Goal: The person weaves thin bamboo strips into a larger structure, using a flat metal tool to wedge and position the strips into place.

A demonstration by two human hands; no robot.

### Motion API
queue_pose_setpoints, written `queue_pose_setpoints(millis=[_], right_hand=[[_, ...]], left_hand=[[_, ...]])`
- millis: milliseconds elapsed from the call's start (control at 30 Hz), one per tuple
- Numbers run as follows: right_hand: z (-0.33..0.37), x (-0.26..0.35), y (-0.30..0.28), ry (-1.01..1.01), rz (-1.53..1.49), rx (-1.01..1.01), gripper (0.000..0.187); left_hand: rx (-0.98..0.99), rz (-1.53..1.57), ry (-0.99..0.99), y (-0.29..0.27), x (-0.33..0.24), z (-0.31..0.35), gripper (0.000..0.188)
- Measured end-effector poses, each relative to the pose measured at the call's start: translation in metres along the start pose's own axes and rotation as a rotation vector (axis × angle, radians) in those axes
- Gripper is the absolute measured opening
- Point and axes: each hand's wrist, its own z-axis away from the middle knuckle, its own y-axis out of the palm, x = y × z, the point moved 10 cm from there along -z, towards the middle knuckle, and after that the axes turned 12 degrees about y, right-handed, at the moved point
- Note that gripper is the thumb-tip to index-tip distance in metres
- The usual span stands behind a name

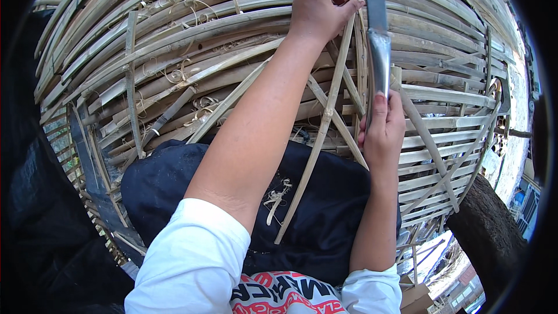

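Observation:
My left hand (323,9) is stretched out far ahead, its fingers closed in a pinch on the upper part of a long, narrow bamboo strip (321,134). The strip slants down toward me, and its lower end lies over the dark cloth on my lap. Wrapped in my right hand (386,131) is a knife (378,40) with a shiny metal handle and a broad, dull grey, square-ended blade. The blade points away from me, just right of my left hand. A small gap shows between blade and fingers.
Bamboo slats (232,20) form a platform under and around me, with thin curled shavings (177,72) scattered over it. Shavings also lie on the dark cloth (168,180) over my lap. Loose bamboo sticks cross near the middle. A tree trunk (488,221) stands at the right.

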Motion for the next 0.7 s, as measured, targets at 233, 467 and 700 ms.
queue_pose_setpoints(millis=[233,467,700], right_hand=[[-0.001,0.0,0.002,-0.023,0.066,-0.029,0.034],[0.012,0.006,-0.003,-0.086,0.004,-0.057,0.036],[0.011,0.008,-0.001,-0.087,0.081,-0.084,0.037]], left_hand=[[-0.013,0.036,-0.014,0.003,0.008,0.0,0.02],[-0.019,0.031,-0.007,0.003,0.004,0.004,0.022],[-0.004,0.103,0.01,-0.005,-0.008,-0.005,0.024]])
